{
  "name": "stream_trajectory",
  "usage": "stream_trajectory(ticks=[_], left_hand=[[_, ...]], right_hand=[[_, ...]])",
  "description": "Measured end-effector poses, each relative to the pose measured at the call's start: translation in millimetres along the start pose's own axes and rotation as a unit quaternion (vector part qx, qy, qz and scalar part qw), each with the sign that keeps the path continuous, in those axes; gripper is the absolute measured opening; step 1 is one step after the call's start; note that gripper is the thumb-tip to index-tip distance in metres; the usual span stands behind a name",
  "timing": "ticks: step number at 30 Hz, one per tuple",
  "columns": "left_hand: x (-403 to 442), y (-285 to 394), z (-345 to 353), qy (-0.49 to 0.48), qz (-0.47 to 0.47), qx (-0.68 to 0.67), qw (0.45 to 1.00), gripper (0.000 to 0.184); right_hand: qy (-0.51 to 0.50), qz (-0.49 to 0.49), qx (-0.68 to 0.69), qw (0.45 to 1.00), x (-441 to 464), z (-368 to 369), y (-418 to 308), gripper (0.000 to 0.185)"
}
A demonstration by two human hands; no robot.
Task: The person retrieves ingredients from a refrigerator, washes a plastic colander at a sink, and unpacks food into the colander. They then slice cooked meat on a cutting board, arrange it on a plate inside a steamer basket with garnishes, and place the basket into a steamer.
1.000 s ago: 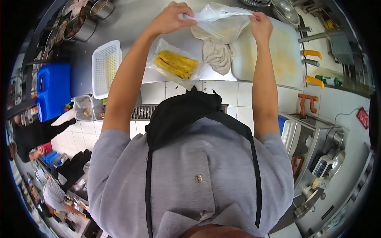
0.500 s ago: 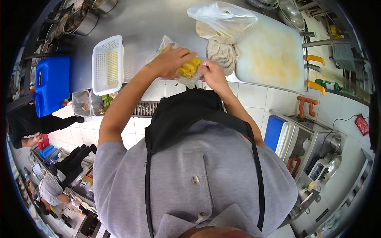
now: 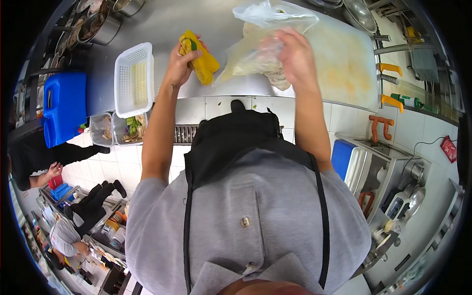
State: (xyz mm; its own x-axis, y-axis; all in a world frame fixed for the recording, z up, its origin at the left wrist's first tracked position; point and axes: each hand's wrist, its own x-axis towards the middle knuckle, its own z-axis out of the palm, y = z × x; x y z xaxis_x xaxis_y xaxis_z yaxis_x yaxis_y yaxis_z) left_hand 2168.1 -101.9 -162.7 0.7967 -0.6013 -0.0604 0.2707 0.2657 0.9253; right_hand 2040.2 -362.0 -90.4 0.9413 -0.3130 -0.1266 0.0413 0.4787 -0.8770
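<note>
My left hand (image 3: 179,66) is closed round a yellow bundle (image 3: 205,66) with a green patch, held over the steel counter. Whether the bundle is a wrapped packet or a folded piece, I cannot tell. On the other side, my right hand (image 3: 297,59) grips a clear plastic bag (image 3: 246,61), which is smeared by motion and stretches toward the left. Behind that bag lies a crumpled cloth (image 3: 279,80), mostly covered. A whitish plastic bag (image 3: 275,14) rests farther back, beside the white cutting board (image 3: 341,69).
A white perforated basket (image 3: 118,81) stands left of my left hand, with a blue jug (image 3: 64,108) beyond it. Clear bins (image 3: 129,130) with vegetable scraps sit below the counter edge. Pots (image 3: 101,27) stand at the back left. Two other people are at the far left.
The yellow bundle has come out of the clear bag and is in my left hand. My hands have moved apart, the right one going up and right with the bag.
</note>
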Motion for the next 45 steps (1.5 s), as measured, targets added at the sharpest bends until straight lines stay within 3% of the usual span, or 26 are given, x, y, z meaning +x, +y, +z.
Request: stream_trajectory(ticks=[4, 6, 11, 13, 14, 16, 17, 19, 20, 22, 23, 25, 28, 30, 31, 32, 34, 35, 37, 38, 40, 41, 42, 43, 45], left_hand=[[2.9, 12.7, 6.4, 0.124, -0.081, 0.0, 0.989, 0.047], [0.5, 29.8, 18.1, 0.133, -0.121, 0.031, 0.983, 0.045], [16.7, 17.2, 32.7, 0.108, -0.222, 0.165, 0.955, 0.051], [23.2, 12.7, 48.0, 0.084, -0.177, 0.435, 0.879, 0.057], [26.8, 9.3, 54.1, 0.079, -0.173, 0.435, 0.88, 0.057], [27.4, 4.2, 64.2, 0.093, 0.025, 0.683, 0.724, 0.07], [29.8, 2.1, 69.0, 0.093, 0.024, 0.684, 0.723, 0.07], [34.5, 2.9, 90.2, -0.089, 0.168, 0.574, 0.797, 0.073], [37.5, -1.9, 97.2, -0.081, 0.168, 0.575, 0.797, 0.073], [43.9, -15.5, 101.4, -0.242, 0.11, 0.502, 0.823, 0.059], [46.3, -23.0, 98.3, -0.231, 0.109, 0.504, 0.825, 0.059], [46.6, -26.4, 87.4, -0.283, -0.12, 0.348, 0.886, 0.037], [5.1, -3.3, 54.3, -0.164, -0.109, 0.269, 0.943, 0.022], [-36.0, 31.6, 31.4, -0.081, -0.084, 0.242, 0.963, 0.022], [-56.2, 46.8, 19.2, -0.026, -0.059, 0.208, 0.976, 0.022], [-75.4, 58.4, 4.3, -0.003, -0.055, 0.213, 0.975, 0.022], [-107.4, 76.8, -23.9, 0.16, 0.011, 0.241, 0.957, 0.018], [-120.0, 80.9, -45.1, 0.169, 0.017, 0.24, 0.956, 0.018], [-145.6, 75.0, -88.8, 0.333, 0.042, 0.341, 0.878, 0.024], [-153.7, 74.4, -98.7, 0.341, 0.043, 0.345, 0.873, 0.024], [-167.1, 76.1, -118.5, 0.463, 0.001, 0.504, 0.729, 0.027], [-171.2, 73.8, -128.4, 0.471, 0.002, 0.508, 0.722, 0.027], [-172.6, 67.3, -138.2, 0.459, 0.014, 0.57, 0.681, 0.028], [-173.3, 61.5, -142.5, 0.445, 0.023, 0.627, 0.639, 0.028], [-168.0, 55.5, -148.9, 0.454, 0.045, 0.634, 0.624, 0.026]], right_hand=[[0.039, -0.056, 0.018, 0.997, -22.1, -44.2, -27.1, 0.013], [0.038, -0.09, -0.016, 0.995, -39.2, -58.6, -42.4, 0.018], [0.082, -0.068, -0.077, 0.991, -61.7, -64.9, -57.9, 0.015], [0.099, -0.08, -0.07, 0.989, -61.6, -72.2, -59.0, 0.014], [0.073, -0.065, -0.065, 0.993, -56.6, -82.3, -54.5, 0.014], [0.05, -0.048, -0.057, 0.996, -49.6, -95.8, -50.8, 0.014], [0.026, -0.015, -0.068, 0.997, -46.7, -100.5, -50.3, 0.014], [-0.005, 0.021, -0.08, 0.997, -39.0, -112.1, -45.6, 0.014], [-0.023, 0.025, -0.081, 0.996, -32.6, -120.6, -40.8, 0.016], [-0.053, 0.031, -0.081, 0.995, -22.2, -120.6, -39.2, 0.019], [-0.056, 0.042, -0.092, 0.993, -16.9, -116.4, -39.6, 0.018], [-0.073, 0.055, -0.103, 0.99, -2.5, -105.3, -40.2, 0.017], [-0.068, 0.029, -0.167, 0.983, 21.4, -72.2, -37.6, 0.012], [-0.077, 0.019, -0.292, 0.953, 39.9, -29.6, -30.9, 0.011], [-0.104, 0.021, -0.286, 0.952, 52.5, -5.6, -17.5, 0.011], [-0.145, -0.031, -0.329, 0.933, 64.8, 21.3, -1.9, 0.012], [-0.186, -0.125, -0.399, 0.889, 84.6, 80.8, 27.1, 0.015], [-0.189, -0.167, -0.425, 0.869, 94.9, 118.8, 44.5, 0.016], [-0.256, -0.239, -0.444, 0.825, 125.0, 178.6, 93.3, 0.017], [-0.275, -0.211, -0.476, 0.808, 136.3, 208.1, 116.5, 0.017], [-0.302, -0.188, -0.496, 0.792, 147.7, 259.8, 153.2, 0.017], [-0.319, -0.19, -0.566, 0.736, 151.4, 280.4, 168.5, 0.017], [-0.332, -0.191, -0.634, 0.672, 153.1, 296.6, 180.6, 0.018], [-0.338, -0.193, -0.633, 0.669, 151.6, 307.8, 189.4, 0.018], [-0.329, -0.232, -0.682, 0.611, 155.7, 322.3, 204.6, 0.019]])
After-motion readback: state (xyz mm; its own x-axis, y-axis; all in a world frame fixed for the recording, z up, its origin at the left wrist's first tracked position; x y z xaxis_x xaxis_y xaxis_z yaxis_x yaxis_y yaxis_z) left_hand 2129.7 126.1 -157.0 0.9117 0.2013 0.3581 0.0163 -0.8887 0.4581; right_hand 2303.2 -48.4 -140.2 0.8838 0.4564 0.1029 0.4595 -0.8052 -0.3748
